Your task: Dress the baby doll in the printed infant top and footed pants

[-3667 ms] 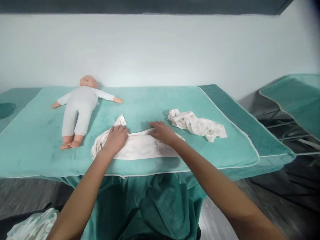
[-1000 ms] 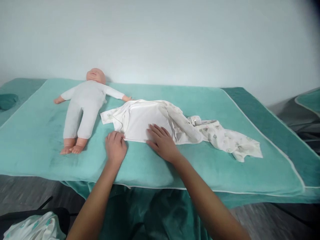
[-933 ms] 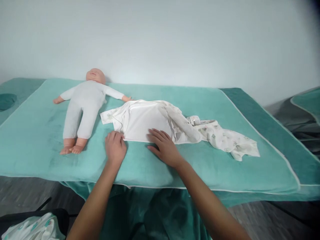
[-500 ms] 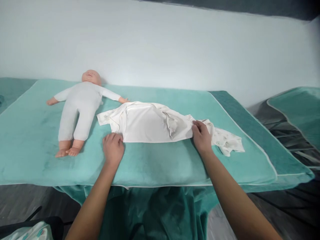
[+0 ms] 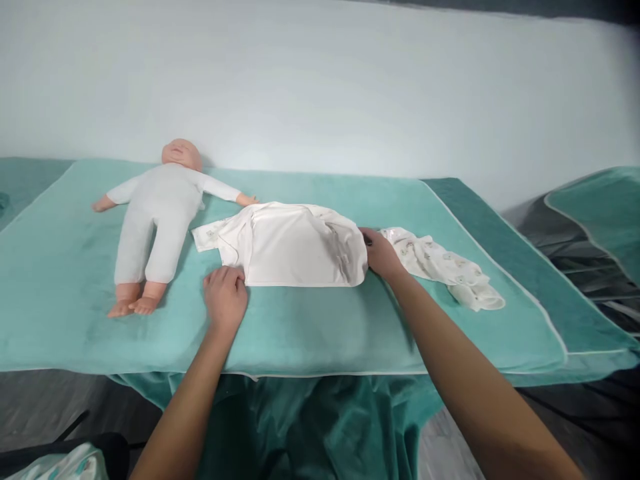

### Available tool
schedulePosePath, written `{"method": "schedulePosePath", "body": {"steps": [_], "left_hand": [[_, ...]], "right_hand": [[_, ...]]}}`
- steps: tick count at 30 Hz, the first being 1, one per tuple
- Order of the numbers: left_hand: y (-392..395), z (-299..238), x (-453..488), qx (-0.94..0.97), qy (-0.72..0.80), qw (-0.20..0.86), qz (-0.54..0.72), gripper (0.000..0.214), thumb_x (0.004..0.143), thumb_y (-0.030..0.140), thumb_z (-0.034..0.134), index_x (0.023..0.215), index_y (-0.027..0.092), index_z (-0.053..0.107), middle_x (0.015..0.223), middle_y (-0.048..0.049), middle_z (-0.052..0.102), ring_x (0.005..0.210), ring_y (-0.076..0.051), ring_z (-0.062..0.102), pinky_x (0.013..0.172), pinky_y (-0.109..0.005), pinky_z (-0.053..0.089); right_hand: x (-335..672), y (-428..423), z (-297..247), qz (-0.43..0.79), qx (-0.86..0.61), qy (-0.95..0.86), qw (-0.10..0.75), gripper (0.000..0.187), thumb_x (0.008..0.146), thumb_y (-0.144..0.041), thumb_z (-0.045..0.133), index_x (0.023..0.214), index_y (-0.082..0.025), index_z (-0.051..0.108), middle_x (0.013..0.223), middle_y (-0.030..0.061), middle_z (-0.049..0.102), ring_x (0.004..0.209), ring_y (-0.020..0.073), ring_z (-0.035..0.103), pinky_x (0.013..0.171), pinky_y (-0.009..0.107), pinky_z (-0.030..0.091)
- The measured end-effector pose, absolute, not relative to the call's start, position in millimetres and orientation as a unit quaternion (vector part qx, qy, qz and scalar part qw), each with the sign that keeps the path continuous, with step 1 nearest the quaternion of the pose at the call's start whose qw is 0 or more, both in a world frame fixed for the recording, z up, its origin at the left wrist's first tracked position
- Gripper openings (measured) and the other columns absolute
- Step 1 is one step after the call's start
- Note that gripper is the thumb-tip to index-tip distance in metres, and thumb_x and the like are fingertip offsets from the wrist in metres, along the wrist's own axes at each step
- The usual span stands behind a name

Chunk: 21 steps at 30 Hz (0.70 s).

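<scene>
A white baby shirt (image 5: 295,247) lies spread on the mat, its left sleeve reaching out toward the doll and its right edge rounded and bunched. At the shirt's lower left corner, my left hand (image 5: 226,293) rests with curled fingers closed on the edge. My right hand (image 5: 381,255) is closed at the shirt's right edge; its fingertips are partly hidden by the cloth. Just beyond that hand lies a crumpled white patterned baby garment (image 5: 445,265). A baby doll (image 5: 163,200) in a white suit lies face up on the left, one hand close to the shirt's collar side.
A green padded mat (image 5: 310,333) with white piping covers the table. Behind it rises a white wall (image 5: 320,93). Another green-covered surface (image 5: 605,207) stands at the far right. Patterned fabric (image 5: 75,463) shows at the lower left.
My right hand has moved left and slightly up, bringing the shirt's right end inward. The shirt looks shorter, apart from the patterned garment. My left hand stays at the corner.
</scene>
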<state>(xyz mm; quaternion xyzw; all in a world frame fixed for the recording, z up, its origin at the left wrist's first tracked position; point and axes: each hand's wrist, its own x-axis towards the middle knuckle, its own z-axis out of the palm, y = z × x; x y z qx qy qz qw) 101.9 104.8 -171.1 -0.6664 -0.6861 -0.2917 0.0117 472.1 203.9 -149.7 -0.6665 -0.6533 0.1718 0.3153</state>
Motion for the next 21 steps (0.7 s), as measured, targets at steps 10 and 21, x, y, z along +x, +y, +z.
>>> {"method": "schedulePosePath", "body": {"steps": [10,21], "left_hand": [[107.1,-173.4,100.5,-0.670,-0.687,0.017,-0.281,0.021,0.087,0.009,0.052,0.082,0.023,0.066,0.086,-0.0055,0.071,0.091,-0.026,0.062,0.085,-0.041,0.038],[103.8,-159.6,100.0,-0.644,-0.670,-0.067,-0.364,0.021,0.089,0.009,0.049,0.097,0.022,0.064,0.108,-0.0067,0.072,0.109,-0.025,0.064,0.096,-0.042,0.046]], "right_hand": [[476.9,231.4,-120.3,0.225,-0.709,-0.619,0.254,0.032,0.086,-0.042,0.059,0.097,-0.018,0.076,0.083,0.0050,0.072,0.075,0.0195,0.060,0.068,0.031,0.046],[462.6,258.4,-110.8,-0.068,-0.676,-0.715,0.163,0.043,0.093,-0.017,0.042,0.124,-0.011,0.071,0.129,0.0213,0.066,0.118,0.0352,0.058,0.097,0.048,0.048]]}}
